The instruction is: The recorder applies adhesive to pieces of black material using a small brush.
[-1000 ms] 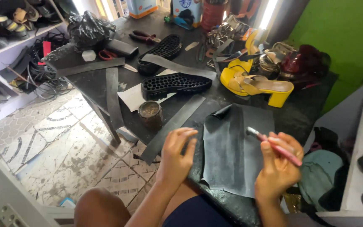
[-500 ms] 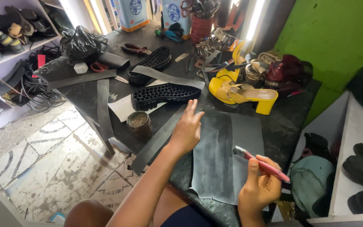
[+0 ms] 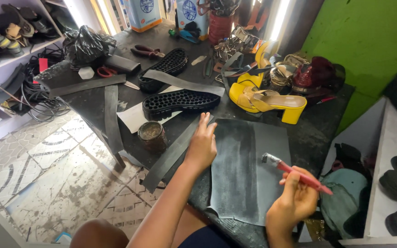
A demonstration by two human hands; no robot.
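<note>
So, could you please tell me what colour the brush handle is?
Pinkish red; the brush shows in the head view.

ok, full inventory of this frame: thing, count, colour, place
leather sheet: 1, dark grey, table front, under the left hand
brush: 1, red handle, in the right hand
strips: several, black, across the table
soles: 2, black, studded, table centre
tin: 1, rusty brown, left of the sheet
sandal: 1 clearly seen, yellow, block heel, right of the soles
bag: 1, black plastic, table's far left
cans: 2, blue and white, far edge
table: 1, black
shelf shoes: several, mixed colours, upper left
cables: a tangle, black, floor left
left hand: flat on the sheet's left edge
right hand: grip closed on the brush
</note>
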